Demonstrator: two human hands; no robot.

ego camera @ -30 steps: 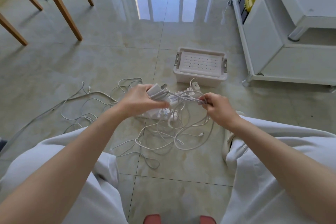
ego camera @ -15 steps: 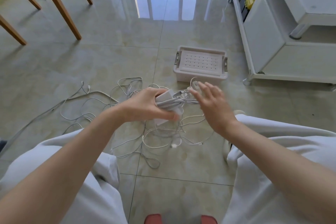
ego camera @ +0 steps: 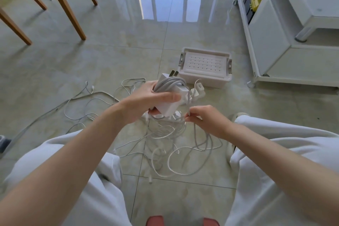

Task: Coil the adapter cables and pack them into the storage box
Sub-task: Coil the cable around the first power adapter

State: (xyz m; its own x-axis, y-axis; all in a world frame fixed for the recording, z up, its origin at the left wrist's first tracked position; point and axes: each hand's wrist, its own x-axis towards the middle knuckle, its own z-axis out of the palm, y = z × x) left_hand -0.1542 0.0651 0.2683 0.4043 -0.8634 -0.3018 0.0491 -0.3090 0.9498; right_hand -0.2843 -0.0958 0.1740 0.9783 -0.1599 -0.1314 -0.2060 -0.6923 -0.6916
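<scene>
Right hand (ego camera: 205, 118) had dropped from spread open up by the brick to just below and right of it, and was now pinching a single strand of cable (ego camera: 188, 102) between thumb and fingertips. Left hand (ego camera: 146, 101) had lifted and tipped the white adapter (ego camera: 171, 105). It gripped the adapter with the thumb laid across the face and fingers curled underneath, and a handful of cable turns were already wound over the top end. Its two prongs (ego camera: 174, 73) poked up toward the storage box (ego camera: 205, 49).

Any print on the brick was too blurred to read.

Count-wise there was one adapter in hand, one smaller plug (ego camera: 197, 90) on the floor (ego camera: 91, 64) just beyond it, and one box a bit farther out. A tangle of loose cables (ego camera: 165, 145) was spread under and left of both hands, too knotted to count. Four wooden chair legs (ego camera: 67, 11) showed up top left.
</scene>
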